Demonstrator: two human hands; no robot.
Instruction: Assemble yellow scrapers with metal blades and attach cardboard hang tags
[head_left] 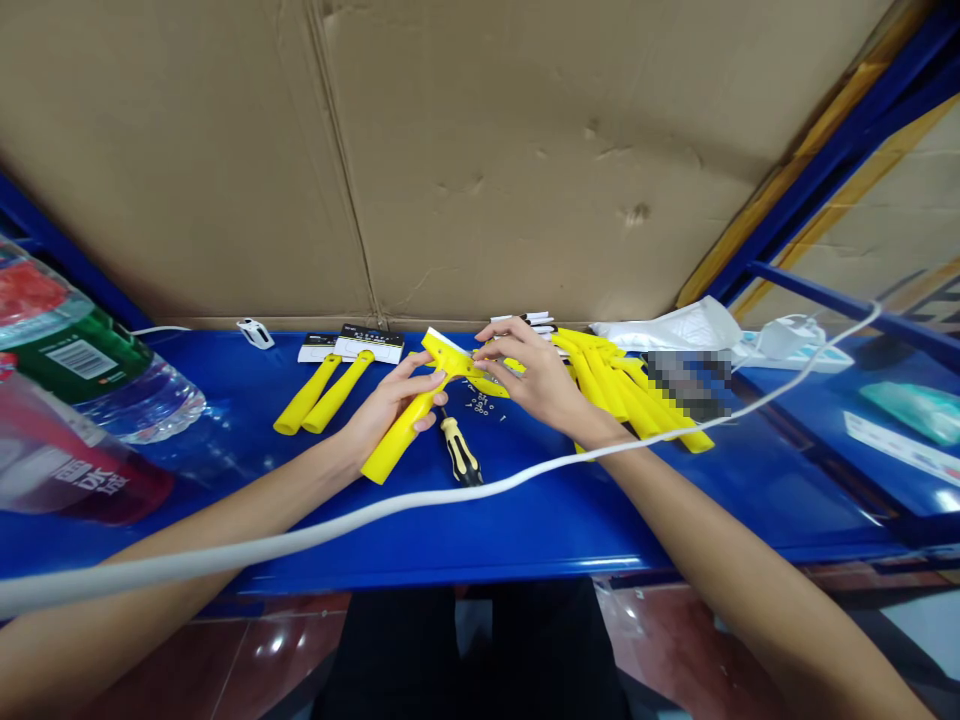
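Note:
A yellow-handled scraper [397, 440] with a pale blade edge is tilted in my left hand [390, 400], whose fingers wrap round its neck. My right hand [536, 375] is at the scraper's head, thumb and fingertips pinched together. Whatever is between those fingertips is too small to make out. Below the hands, several tiny screws and nuts [481, 403] lie scattered on the blue shelf [420, 545]. A screwdriver [460, 455] with a cream and black handle rests just beneath the scraper. Beside my right hand lies a pile of yellow scraper handles [600, 380].
Two yellow scrapers [311, 395] with black-and-white blade covers lie to the left. Drink bottles [97, 360] stand at far left. A white cable [420, 503] crosses in front of both forearms. A white bag [675, 325] lies behind the handle pile, against the cardboard [525, 150].

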